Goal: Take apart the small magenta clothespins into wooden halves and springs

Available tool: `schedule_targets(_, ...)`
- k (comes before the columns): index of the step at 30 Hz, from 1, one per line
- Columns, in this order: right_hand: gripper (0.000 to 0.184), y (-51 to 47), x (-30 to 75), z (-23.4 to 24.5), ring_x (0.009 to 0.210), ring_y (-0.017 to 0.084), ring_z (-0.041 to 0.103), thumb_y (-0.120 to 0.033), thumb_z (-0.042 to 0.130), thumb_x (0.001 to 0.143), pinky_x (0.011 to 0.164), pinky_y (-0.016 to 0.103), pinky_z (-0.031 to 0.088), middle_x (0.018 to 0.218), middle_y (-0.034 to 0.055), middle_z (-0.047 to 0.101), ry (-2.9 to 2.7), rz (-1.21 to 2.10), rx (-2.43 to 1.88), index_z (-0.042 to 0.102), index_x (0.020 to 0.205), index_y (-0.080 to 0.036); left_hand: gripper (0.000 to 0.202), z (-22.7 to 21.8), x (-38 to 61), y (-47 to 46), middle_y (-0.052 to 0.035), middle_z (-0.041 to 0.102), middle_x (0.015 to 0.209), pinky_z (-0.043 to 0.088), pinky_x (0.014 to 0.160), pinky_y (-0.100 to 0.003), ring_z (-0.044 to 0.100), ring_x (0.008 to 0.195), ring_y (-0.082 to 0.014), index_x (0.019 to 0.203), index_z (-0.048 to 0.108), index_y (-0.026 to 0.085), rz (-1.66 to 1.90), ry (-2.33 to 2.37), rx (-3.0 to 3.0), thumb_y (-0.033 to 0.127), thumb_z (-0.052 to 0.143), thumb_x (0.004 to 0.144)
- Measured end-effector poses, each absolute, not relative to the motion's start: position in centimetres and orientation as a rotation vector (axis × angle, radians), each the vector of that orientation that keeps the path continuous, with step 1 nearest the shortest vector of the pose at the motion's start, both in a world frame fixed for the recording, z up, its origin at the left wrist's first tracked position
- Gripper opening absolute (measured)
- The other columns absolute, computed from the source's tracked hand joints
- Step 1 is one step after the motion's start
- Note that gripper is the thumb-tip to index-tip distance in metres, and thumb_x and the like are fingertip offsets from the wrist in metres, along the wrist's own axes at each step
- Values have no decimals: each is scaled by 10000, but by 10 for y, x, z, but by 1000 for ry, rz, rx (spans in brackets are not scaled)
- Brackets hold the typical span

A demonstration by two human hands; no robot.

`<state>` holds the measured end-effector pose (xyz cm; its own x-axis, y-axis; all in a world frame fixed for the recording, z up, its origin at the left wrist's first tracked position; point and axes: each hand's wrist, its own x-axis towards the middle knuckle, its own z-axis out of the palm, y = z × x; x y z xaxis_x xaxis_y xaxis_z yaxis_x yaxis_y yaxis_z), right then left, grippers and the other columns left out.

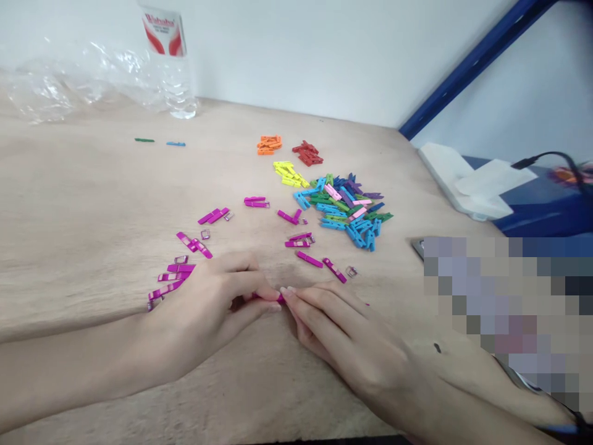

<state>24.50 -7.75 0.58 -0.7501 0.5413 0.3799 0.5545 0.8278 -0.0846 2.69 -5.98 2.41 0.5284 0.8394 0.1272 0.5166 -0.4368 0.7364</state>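
Note:
My left hand [217, 303] and my right hand [345, 327] meet low over the table. Both have their fingertips closed on a small magenta clothespin piece [280, 298], mostly hidden by the fingers. Around them lie taken-apart magenta clothespins: wooden halves [309, 259] with a metal spring [353, 272] beyond my right hand, and another pair of halves [194, 245] beside a loose spring [205, 235] on the left. Several more magenta halves [170, 288] lie partly behind my left hand. Farther back, a magenta pair [256, 202] rests with its spring.
A mixed heap of coloured clothespins [349, 207] lies at centre right, near yellow [290, 174], orange [269, 144] and red [307, 152] piles. At the back left stand a water bottle [176, 74] and crumpled clear plastic [78, 80]. A white object [451, 176] sits at right.

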Motion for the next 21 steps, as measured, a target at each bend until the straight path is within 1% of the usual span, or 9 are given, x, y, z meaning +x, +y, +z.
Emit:
schedule_targets(6,272,-77,245,7,901,216,575,-81,497,896,770,374,552,950,121,638,-2600,-84,-781,529,1157,-10,114,25,27,-62,33,626,832,484,696,-205,602,772,-97,829,669,221,659,1132,2067,219,568,883)
schedule_targets(9,290,-77,245,9,917,241,565,-51,510,878,802,409,537,976,149,638,-2634,-147,-733,524,1155,32,121,26,28,-62,16,621,853,494,728,-235,600,801,-117,841,670,217,651,1120,2080,216,558,888)
schedule_targets(12,297,-77,245,10,959,257,556,-40,492,880,860,425,519,1043,171,632,-2663,-171,-713,522,1162,48,144,28,29,-62,-9,614,878,506,749,-275,599,820,-145,862,671,212,638,1082,2124,201,532,897)
schedule_targets(14,287,-77,245,11,980,258,558,-46,487,884,880,411,517,1058,171,634,-2667,-151,-722,535,1152,45,164,28,30,-63,-20,611,877,518,717,-282,599,796,-155,848,665,208,648,1054,2115,186,511,899)
schedule_targets(16,261,-76,244,12,967,256,572,-51,492,884,870,399,526,1026,170,647,-2658,-154,-720,559,1117,44,190,27,31,-64,-23,612,872,527,664,-270,599,759,-153,829,651,206,677,1036,2049,179,481,908)
schedule_targets(19,217,-74,242,15,901,250,600,-49,502,877,824,402,543,943,166,668,-2620,-211,-686,580,1057,43,207,24,33,-67,-12,615,830,522,571,-237,593,680,-134,840,625,212,718,1038,1903,180,439,924)
schedule_targets(21,194,-73,241,17,865,242,616,-53,504,878,781,397,557,901,157,675,-2599,-232,-689,586,1033,30,195,23,34,-70,2,609,782,517,538,-227,583,635,-123,854,618,220,749,1042,1863,180,440,923)
